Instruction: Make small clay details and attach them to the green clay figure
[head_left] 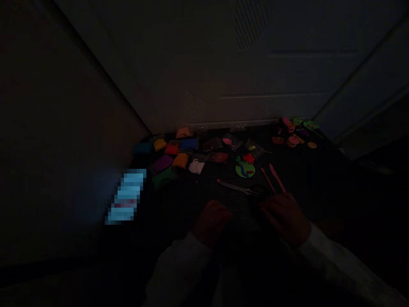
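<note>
In dim light, my left hand (pixel 212 221) rests near the front of the dark table, its fingers curled together. Whatever might be inside it is hidden by shadow. My right hand (pixel 286 217) lies flat on the right, fingers stretched toward the left and nothing visible in them. Just beyond it are a pink plastic knife (pixel 277 177) and a thin pink modelling tool (pixel 267 179). Between and beyond both hands lie scissors (pixel 236 186), with a bit of red clay at the tip. Behind them sits a green clay disc (pixel 245 169) bearing blue and red pieces.
Several coloured clay packs, including an orange pack (pixel 180 160) and a purple pack (pixel 162 163), fill the table's left and middle. Flower-like clay figures (pixel 294 140) stand back right. A bright, pixelated screen (pixel 126 197) is at the left edge. A pale panel (pixel 204 64) rises behind.
</note>
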The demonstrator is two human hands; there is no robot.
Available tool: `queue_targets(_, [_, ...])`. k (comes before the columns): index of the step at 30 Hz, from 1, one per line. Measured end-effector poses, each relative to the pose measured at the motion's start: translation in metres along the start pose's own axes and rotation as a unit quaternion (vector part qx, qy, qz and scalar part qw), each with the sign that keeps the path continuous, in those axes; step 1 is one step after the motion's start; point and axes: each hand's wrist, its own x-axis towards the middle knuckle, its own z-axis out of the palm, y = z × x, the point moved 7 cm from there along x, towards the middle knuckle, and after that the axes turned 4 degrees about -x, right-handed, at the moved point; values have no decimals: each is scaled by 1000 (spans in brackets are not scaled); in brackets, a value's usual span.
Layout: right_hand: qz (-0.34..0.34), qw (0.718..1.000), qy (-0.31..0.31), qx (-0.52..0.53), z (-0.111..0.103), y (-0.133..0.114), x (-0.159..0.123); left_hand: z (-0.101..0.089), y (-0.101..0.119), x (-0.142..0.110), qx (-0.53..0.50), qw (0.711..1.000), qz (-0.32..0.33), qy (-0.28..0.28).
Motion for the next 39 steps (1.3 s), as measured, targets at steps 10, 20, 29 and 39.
queue_targets(10, [8, 1000, 15, 12, 1, 6, -3, -7, -5, 1, 13, 999, -47, -3])
queue_targets(20, [-16, 1000, 15, -1, 1, -1, 1, -4, -11, 4, 29, 998, -55, -19])
queue_targets(29, [-48, 999, -8, 4, 10, -21, 13, -18, -18, 4, 51, 997, -62, 11])
queue_targets(39, [-117, 992, -52, -25, 42, -54, 47, -67, -53, -13, 102, 968, -141, 181])
